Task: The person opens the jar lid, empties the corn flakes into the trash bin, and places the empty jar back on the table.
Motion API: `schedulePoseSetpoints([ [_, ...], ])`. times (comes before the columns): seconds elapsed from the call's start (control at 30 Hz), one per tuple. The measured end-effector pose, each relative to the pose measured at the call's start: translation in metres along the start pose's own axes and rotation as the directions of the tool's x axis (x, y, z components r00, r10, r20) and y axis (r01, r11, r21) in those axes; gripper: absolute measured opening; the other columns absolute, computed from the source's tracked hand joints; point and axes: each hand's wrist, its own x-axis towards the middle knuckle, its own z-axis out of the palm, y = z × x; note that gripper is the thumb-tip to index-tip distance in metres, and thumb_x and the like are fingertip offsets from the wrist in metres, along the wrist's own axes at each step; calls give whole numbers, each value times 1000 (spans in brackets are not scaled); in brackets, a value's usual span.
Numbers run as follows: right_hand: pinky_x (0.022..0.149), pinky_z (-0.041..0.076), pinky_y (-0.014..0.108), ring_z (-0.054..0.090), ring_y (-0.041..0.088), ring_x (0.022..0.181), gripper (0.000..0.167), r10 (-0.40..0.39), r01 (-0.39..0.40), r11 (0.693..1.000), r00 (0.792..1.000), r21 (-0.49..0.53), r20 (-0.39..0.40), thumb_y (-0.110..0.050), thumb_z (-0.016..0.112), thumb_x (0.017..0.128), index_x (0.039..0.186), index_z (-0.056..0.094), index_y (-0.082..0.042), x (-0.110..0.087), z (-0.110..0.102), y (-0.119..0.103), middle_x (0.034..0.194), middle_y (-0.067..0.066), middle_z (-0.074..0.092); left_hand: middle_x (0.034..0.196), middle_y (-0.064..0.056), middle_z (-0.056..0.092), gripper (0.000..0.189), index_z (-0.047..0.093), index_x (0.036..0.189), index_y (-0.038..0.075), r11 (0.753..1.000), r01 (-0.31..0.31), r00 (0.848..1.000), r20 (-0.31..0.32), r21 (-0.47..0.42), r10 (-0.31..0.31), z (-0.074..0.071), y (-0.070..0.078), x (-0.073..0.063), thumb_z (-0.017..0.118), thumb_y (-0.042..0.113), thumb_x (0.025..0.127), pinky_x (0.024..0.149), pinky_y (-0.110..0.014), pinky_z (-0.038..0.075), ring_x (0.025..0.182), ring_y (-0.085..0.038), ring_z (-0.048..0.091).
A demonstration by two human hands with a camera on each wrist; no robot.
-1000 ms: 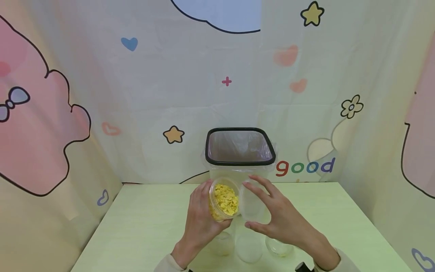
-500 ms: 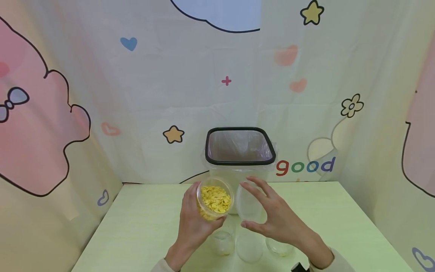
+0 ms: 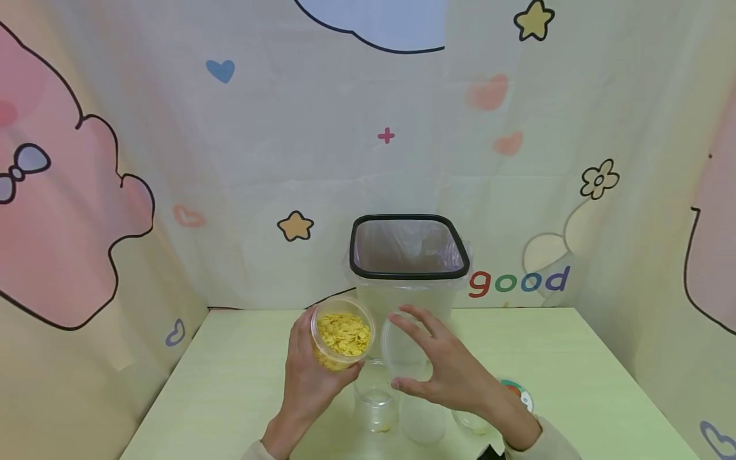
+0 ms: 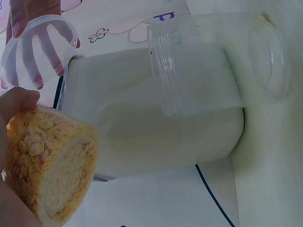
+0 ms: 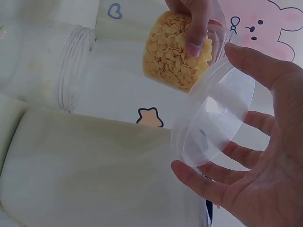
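My left hand grips a clear plastic jar of yellow flakes, tilted so its uncovered mouth faces the head camera. In the left wrist view the jar's base and the flakes behind its wall show. My right hand holds a translucent round lid by its rim, between thumb and spread fingers. The lid is apart from the jar, just to its right. Below the hands, a clear jar stands upright on the table, with a screw thread at its mouth in the left wrist view.
A bin with a black rim and a clear liner bag stands behind the hands. On the table lie a translucent disc, a clear round container partly under the right wrist, and a colourful round item, partly hidden.
My left hand has moved left with the jar of flakes, whose mouth now faces the head camera more. The right hand has shifted left and slightly down with the lid. The colourful item has come into view.
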Motion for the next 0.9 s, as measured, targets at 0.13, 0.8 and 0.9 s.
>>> schedulePoseSetpoints([
  [0.13, 100, 50, 50, 46, 28, 136, 91, 4, -4, 1000, 1000, 11, 9, -42, 85, 72, 149, 38, -30, 3, 7, -3, 152, 8, 40, 137, -8, 50, 118, 36, 147, 11, 1000, 5, 1000, -7, 10, -5, -5, -6, -1, 97, 27, 48, 99, -48, 51, 122, -27, 53],
  [0.8, 101, 49, 49, 44, 26, 137, 87, 20, -21, 1000, 995, 18, 95, -49, 80, 76, 150, 37, -33, 16, 38, -13, 154, 2, 37, 137, -14, 47, 119, 34, 147, 7, 996, 70, 997, -38, 51, -68, -26, -35, -4, 98, 23, 48, 95, -56, 50, 122, -32, 51],
  [0.9, 102, 49, 48, 44, 26, 138, 87, 23, -24, 1000, 993, 11, 114, -49, 80, 77, 151, 36, -34, 18, 43, -16, 154, 3, 37, 137, -14, 47, 119, 34, 147, 7, 994, 87, 996, -42, 59, -85, -29, -38, -4, 98, 23, 48, 96, -57, 49, 123, -32, 51],
])
